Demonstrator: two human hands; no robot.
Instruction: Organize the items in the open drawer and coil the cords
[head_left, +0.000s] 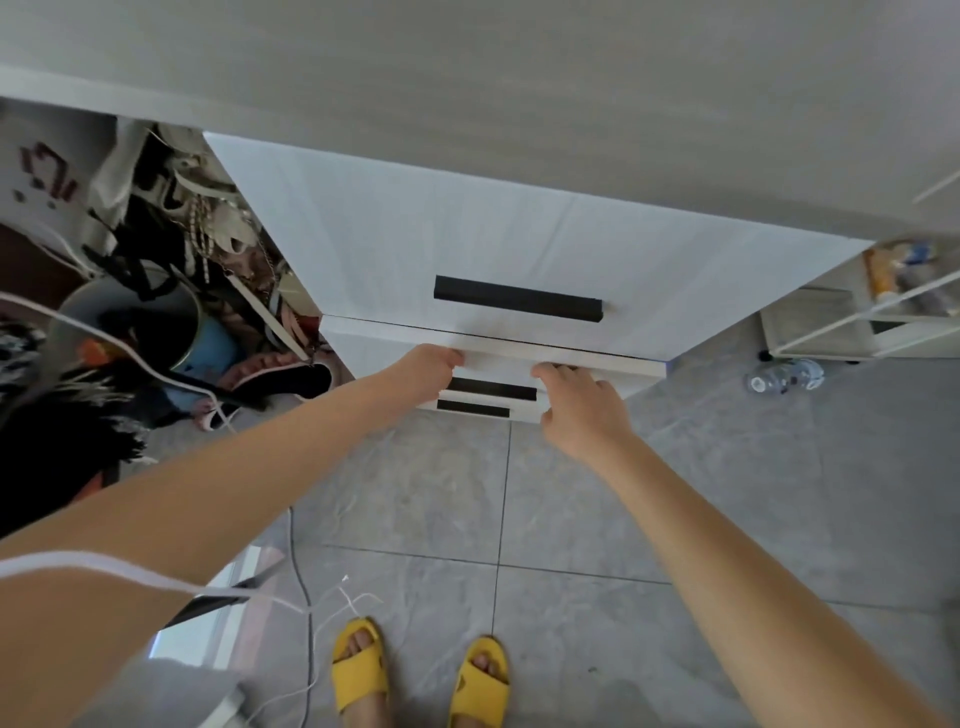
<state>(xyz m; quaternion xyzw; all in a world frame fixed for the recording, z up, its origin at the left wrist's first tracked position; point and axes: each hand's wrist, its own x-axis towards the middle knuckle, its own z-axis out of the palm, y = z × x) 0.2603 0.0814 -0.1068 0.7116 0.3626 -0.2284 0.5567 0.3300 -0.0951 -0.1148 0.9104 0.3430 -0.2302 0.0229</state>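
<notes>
Forearms (218, 488) outstretched; left hand (428, 366), right hand (579, 410) seemingly grip drawer (631, 368) top edge.

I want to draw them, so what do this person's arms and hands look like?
Both arms are bare, with no sleeves showing. The left hand and right hand wear no gloves, rings or watch in view. A thin white cord crosses the left arm.

Three drawers (519, 228), three black handles (518, 299), two hands (582, 410), two yellow slippers (361, 670), one bottle (784, 375) at right, one bucket (130, 306) at left.
</notes>
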